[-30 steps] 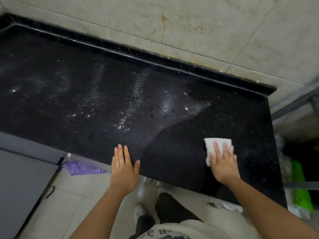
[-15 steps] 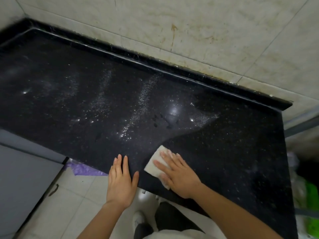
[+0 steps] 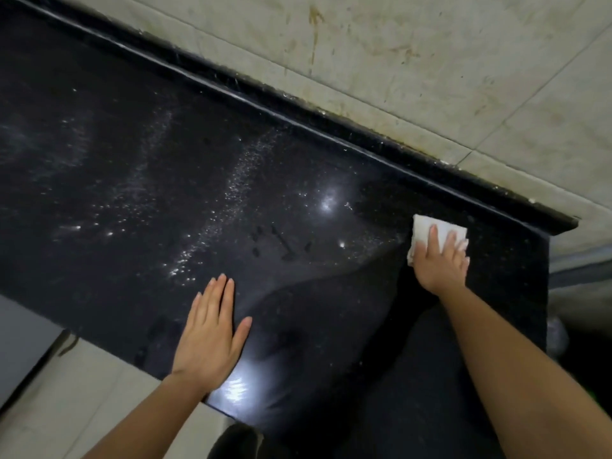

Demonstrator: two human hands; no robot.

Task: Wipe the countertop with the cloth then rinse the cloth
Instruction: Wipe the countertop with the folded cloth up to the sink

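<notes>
A black speckled countertop (image 3: 139, 154) runs from upper left to right, with streaks of water droplets across its middle. My right hand (image 3: 442, 261) presses flat on a folded white cloth (image 3: 427, 228) near the counter's back right corner, fingers spread over it. My left hand (image 3: 212, 332) lies palm down on the counter's front edge, fingers together, holding nothing. The part of the counter in front of the cloth looks darker and smoother than the droplet-covered part to the left.
A raised black lip (image 3: 331, 127) lines the back of the counter below a stained beige tiled wall (image 3: 430, 61). The counter ends at the right (image 3: 546, 276). Pale floor tiles (image 3: 82, 392) and a grey cabinet front (image 3: 20, 332) lie lower left.
My right hand has slid the cloth from the front edge beside my left hand out to the back right corner. The left hand has stayed on the front edge.
</notes>
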